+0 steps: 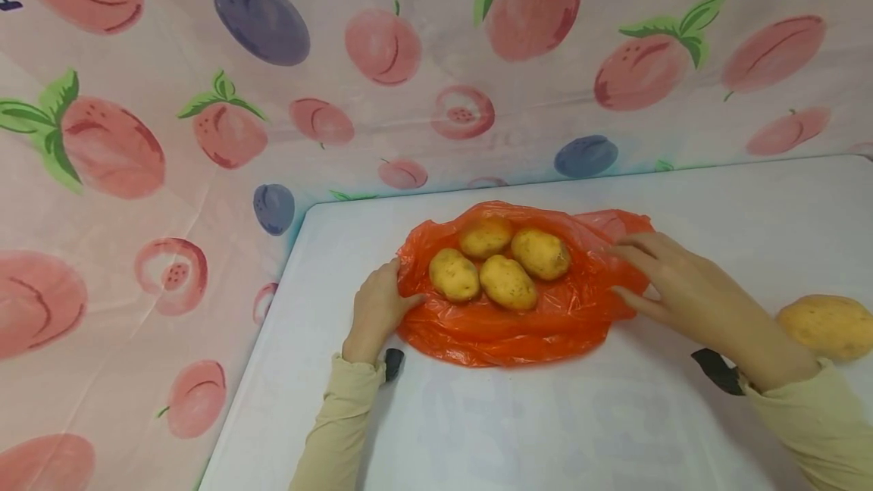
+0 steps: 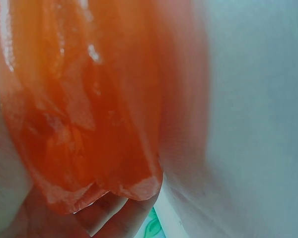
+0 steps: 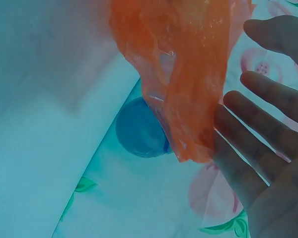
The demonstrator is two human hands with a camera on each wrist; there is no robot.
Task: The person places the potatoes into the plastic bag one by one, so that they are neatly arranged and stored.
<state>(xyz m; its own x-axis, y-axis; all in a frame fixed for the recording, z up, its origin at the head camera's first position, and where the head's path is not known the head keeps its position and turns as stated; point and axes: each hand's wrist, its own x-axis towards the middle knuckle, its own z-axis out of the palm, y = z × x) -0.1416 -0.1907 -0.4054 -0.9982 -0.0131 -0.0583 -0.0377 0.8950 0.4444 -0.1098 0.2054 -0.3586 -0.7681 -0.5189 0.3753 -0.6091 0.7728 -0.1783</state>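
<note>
Several potatoes (image 1: 508,283) lie bunched in the middle of a red plastic bag (image 1: 505,339), whose opening faces up on the white table. My left hand (image 1: 373,309) holds the bag's left edge, its thumb lying over the rim. In the left wrist view, fingers (image 2: 116,213) of that hand reach round behind the orange-red plastic (image 2: 89,124). Over at the bag's right end, my right hand (image 1: 682,279) hovers with its fingers spread. The right wrist view shows those fingers (image 3: 260,116) stretched out beside the plastic (image 3: 188,99), not curled round it.
One larger potato (image 1: 828,326) lies apart on the table at the right, beside my right forearm. The white table (image 1: 546,423) ends at the back against a fruit-print cloth (image 1: 409,120), which also hangs along the left side. Dark straps circle both wrists.
</note>
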